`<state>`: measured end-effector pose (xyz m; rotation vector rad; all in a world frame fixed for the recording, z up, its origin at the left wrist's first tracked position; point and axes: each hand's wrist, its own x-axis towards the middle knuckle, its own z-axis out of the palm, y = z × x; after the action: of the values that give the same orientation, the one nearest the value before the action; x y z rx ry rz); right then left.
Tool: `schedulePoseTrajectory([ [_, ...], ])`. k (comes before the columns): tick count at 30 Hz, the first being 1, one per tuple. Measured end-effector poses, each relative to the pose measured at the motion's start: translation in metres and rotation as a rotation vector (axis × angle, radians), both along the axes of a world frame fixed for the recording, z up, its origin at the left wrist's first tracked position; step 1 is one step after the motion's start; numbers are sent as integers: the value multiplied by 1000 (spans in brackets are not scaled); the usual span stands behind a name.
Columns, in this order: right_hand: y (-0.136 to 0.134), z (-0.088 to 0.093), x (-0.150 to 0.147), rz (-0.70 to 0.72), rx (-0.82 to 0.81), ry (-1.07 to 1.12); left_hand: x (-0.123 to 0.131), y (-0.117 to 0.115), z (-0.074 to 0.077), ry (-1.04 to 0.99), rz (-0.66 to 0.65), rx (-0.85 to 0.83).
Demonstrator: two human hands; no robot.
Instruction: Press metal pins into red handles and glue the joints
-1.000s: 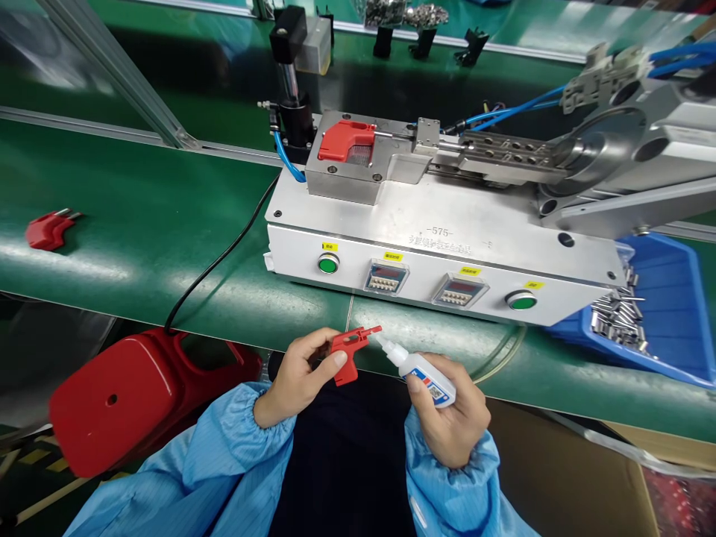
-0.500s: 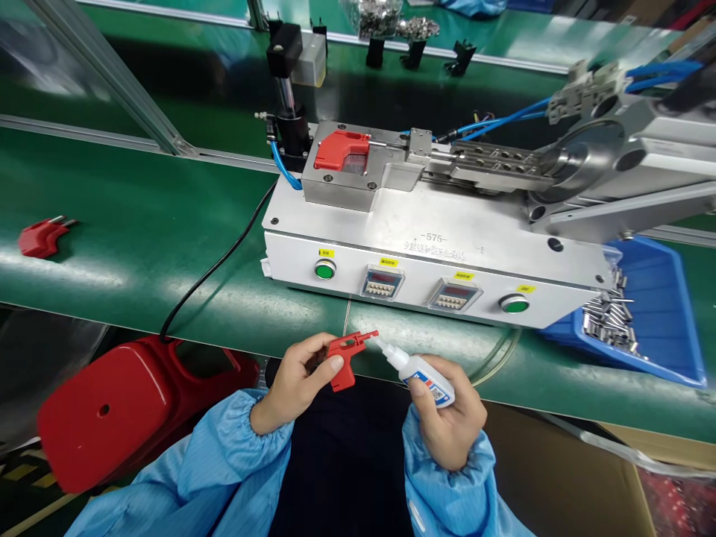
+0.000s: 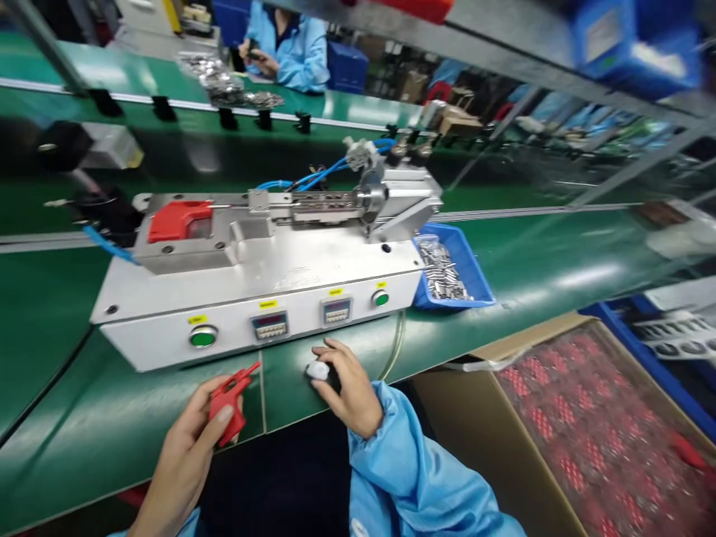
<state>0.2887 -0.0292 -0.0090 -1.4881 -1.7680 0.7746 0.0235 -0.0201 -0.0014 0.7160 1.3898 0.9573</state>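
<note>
My left hand (image 3: 187, 447) grips a red plastic part (image 3: 227, 406), shaped like a lockout clip, at the front edge of the green belt. My right hand (image 3: 347, 391) is closed around a small white glue bottle (image 3: 318, 370), and only a white end of it shows between the fingers. The hand rests just above the belt's front edge, apart from the red part. A second red part (image 3: 179, 221) sits in the metal nest of the white bench fixture (image 3: 251, 287), beyond both hands.
The fixture has green buttons, digital timers and blue air lines. To its right stands a blue tray (image 3: 447, 270) of metal pins. A cardboard box (image 3: 582, 440) of red-patterned items lies at front right. A co-worker in a blue smock (image 3: 285, 52) sits beyond the far belt.
The view has swung right, moving the fixture left and revealing the box and co-worker. The bottle has moved away from the red part and is now mostly hidden in my right hand.
</note>
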Motion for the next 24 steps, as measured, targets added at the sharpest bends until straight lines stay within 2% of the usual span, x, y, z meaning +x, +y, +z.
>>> schedulePoseTrajectory([
  [2,-4,6,9,33,40,-49,-4,2,-4,-34,-22,-82],
  [4,-7,25,27,33,120,-64,-5,2,-6,-67,-55,-133],
  [6,-2,50,60,-59,214,-92,-4,1,-7,-81,-32,-109],
  [8,15,77,106,-217,253,-193,0,0,-7,-102,7,-30],
  [9,28,88,132,-300,225,-272,3,0,-6,-116,14,11],
  [11,59,103,181,-436,-17,-479,8,0,-6,-133,4,63],
  [14,103,107,233,-500,-203,-563,13,-2,-6,-109,16,85],
  [16,122,101,247,-507,-275,-566,12,-6,-7,-49,35,85],
  [18,130,95,250,-501,-315,-550,8,-9,-10,64,34,96],
  [21,125,97,248,-476,-285,-482,-3,-12,-15,252,14,146],
  [24,110,113,243,-445,-204,-386,-14,-9,-21,337,25,191],
])
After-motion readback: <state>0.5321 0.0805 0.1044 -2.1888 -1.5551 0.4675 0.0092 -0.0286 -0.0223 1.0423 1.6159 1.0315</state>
